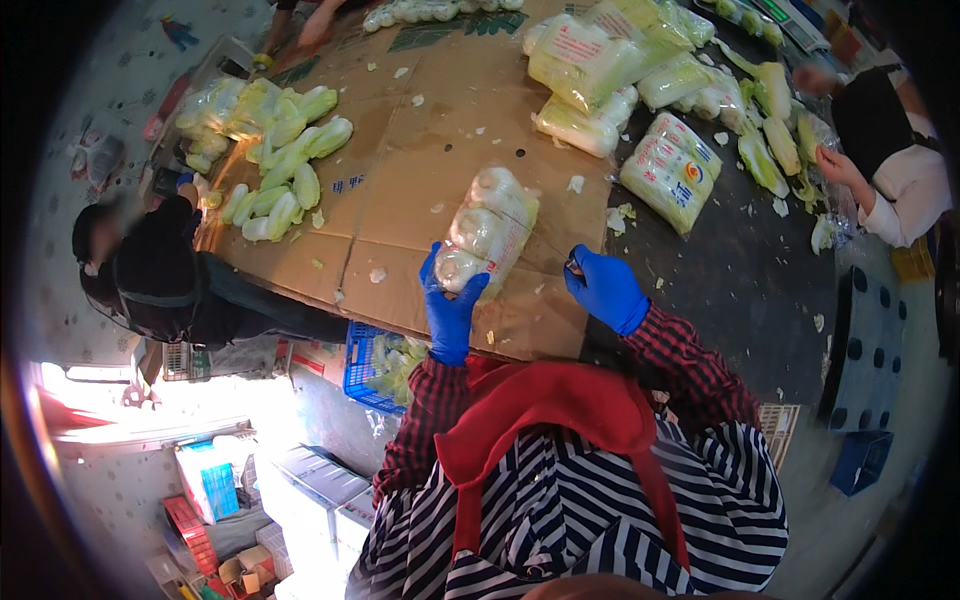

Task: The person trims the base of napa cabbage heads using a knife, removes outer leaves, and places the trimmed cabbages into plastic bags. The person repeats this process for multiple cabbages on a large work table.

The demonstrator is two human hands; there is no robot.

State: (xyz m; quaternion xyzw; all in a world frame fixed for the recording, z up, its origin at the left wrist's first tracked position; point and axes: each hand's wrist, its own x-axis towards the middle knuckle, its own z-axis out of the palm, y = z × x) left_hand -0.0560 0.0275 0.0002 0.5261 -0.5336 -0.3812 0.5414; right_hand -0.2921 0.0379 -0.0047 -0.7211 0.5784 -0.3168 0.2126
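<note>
A clear plastic bag of napa cabbages [480,225] lies in front of me on the cardboard-covered table, three pale stem ends showing in a row through the film. My left hand [451,300], in a blue glove, grips the near end of this bag, thumb and fingers on either side. To the right of the bag is my right hand [606,289], also gloved in blue and apart from it. Its fingers are closed on a small thin object [573,264], partly hidden; what it is I cannot tell. A thin line runs from there toward the bag.
Bagged cabbages [585,60] are piled at the far right, with a printed bag [671,172] nearer. Loose cabbages [281,172] lie left. Leaf scraps litter the cardboard [420,150]. Co-workers stand left [157,262] and right [892,142]. A blue crate [364,371] sits below the edge.
</note>
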